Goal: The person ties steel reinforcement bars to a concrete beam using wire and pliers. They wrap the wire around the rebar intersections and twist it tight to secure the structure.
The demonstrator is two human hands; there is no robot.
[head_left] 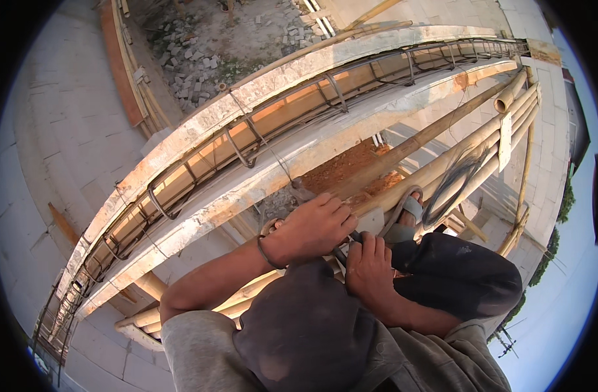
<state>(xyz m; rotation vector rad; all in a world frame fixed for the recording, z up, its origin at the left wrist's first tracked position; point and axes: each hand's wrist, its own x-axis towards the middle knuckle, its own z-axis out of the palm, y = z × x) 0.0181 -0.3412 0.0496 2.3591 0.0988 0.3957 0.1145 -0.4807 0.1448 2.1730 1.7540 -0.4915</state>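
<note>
Both hands close their grip on one dark tool: the left hand [312, 228] wraps over its upper part, the right hand [371, 264] clenches its lower handle [355, 236] just beside it. A thin wire [273, 153] runs from the tool's head [301, 191] up to the rebar cage [247, 140] in the long wooden formwork [201, 124]. Beneath the sandalled foot [407, 215] lie bamboo poles [443, 163], with a wire coil [452, 183] hanging there.

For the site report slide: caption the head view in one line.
Seen from above, both hands, left hand and right hand, grip a dark tool on bamboo scaffolding beside the rebar-filled beam formwork.
</note>
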